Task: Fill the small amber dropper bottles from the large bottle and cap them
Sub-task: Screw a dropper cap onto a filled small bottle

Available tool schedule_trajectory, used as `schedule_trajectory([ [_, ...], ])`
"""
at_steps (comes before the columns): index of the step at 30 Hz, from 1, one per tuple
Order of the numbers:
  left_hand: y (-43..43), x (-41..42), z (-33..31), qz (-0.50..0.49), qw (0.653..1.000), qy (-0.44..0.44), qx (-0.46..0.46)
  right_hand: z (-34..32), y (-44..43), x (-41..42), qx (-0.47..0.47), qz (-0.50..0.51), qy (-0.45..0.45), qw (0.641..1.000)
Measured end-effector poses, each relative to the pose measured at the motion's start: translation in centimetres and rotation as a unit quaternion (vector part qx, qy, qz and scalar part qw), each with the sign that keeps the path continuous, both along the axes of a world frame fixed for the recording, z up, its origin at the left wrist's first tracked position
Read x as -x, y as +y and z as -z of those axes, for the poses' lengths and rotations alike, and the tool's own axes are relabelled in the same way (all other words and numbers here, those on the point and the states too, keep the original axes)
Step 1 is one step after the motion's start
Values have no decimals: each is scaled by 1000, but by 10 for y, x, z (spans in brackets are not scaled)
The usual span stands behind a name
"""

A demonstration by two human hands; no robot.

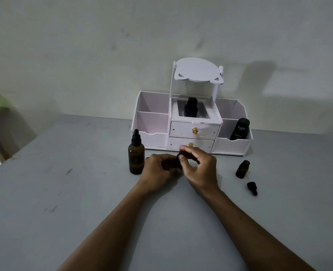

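Spanning the view, the grey surface carries a white organizer at its far edge, the capped large amber bottle upright before it. Mid-surface, the left hand curls round a small bottle while the right hand pinches its black top. Rightward, an open small bottle stands beside a loose dropper cap.

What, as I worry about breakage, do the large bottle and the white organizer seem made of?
Large bottle: probably amber glass, translucent brown, slightly glossy; its dropper cap looks matte black plastic or rubber. White organizer: seemingly thin matte board or plastic sheet, flat cut panels.
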State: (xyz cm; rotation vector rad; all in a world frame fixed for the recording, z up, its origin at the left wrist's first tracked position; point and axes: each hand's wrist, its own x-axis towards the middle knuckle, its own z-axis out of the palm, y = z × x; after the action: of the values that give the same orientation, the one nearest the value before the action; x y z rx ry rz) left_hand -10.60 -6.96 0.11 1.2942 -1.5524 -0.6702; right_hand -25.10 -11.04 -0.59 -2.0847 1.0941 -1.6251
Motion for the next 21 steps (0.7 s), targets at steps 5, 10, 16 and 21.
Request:
schedule_trajectory([
  [5,-1,0,1,-1,1000,2,-2,0,-3,-1,4,12,-14,1000],
  [10,-5,-3,3,2,1000,-12,-2,1,0,-1,-1,6,-1,1000],
  [16,-5,-3,3,-1,1000,-24,-6,2,-3,1,2,10,-8,1000],
  [21,-2,-1,-1,-3,1000,-17,-10,3,-4,2,0,6,0,1000],
])
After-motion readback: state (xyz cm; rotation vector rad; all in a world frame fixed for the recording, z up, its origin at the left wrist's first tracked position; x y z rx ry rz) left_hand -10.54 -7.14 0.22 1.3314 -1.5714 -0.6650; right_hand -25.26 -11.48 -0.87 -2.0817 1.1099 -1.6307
